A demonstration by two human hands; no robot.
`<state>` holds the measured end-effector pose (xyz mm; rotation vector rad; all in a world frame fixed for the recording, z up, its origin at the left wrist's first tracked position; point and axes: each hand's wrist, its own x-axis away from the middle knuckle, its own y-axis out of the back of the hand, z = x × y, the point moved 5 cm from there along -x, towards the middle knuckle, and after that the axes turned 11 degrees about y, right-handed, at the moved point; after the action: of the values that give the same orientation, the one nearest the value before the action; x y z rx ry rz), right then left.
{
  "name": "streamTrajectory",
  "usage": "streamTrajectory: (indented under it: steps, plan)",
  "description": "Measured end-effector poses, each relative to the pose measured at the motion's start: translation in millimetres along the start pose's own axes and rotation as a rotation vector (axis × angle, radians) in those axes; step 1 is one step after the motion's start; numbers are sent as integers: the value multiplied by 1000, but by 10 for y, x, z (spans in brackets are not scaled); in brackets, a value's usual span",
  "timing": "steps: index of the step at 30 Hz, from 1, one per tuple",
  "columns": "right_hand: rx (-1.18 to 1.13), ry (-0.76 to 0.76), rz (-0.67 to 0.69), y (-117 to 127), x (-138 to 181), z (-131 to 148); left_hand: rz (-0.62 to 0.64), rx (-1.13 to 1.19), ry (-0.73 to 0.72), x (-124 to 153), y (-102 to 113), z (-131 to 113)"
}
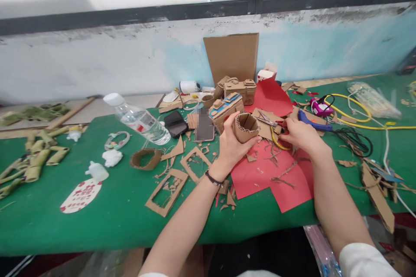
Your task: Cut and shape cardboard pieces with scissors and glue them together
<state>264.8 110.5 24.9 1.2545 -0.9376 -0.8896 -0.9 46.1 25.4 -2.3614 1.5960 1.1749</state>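
Note:
My left hand [234, 145] is wrapped round a short cardboard tube [246, 128], its open, corrugated rim facing up. To the right of it, my right hand [297, 135] has its fingers closed at the handles of a pair of scissors [266, 119], whose blades point left over cardboard scraps. A yellow and dark curved handle [278, 140] shows just under those fingers; what it belongs to is partly hidden. Behind the tube stand a cardboard camera model [226, 110] with blue on top and a plain cardboard camera model [241, 91]. Red paper [253, 177] lies below both hands.
A water bottle [143, 122], a black phone case [175, 124] and a cardboard ring [145, 159] are on the left. Cut cardboard frames [167, 192] lie nearer. To the right are a blue glue gun [313, 123], a purple plug block [321, 107] and cables [352, 140].

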Motion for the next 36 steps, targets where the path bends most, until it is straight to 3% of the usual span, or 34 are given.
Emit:
streamTrajectory:
  steps: [13,16,20,23,27,32,36]
  plan:
    - [-87,62,-21,-142,-147,-78,52,26,29,22,-67,22]
    - [-24,44,-134,-43,-133,-48,41,44,18,18,-55,13]
    - [-56,-7,-390,97,-115,-75,2,94,-3,-6,-20,-9]
    - [-247,-7,-581,138,-144,-120,-25,151,20,-39,5,-32]
    - [-651,-14,-725,112,-228,-126,12,213,65,-96,20,-109]
    - [-1146,110,-768,113,-287,80,135,364,193,-156,-1,-72]
    - [-1259,141,-746,112,-282,242,224,556,360,-170,-30,44]
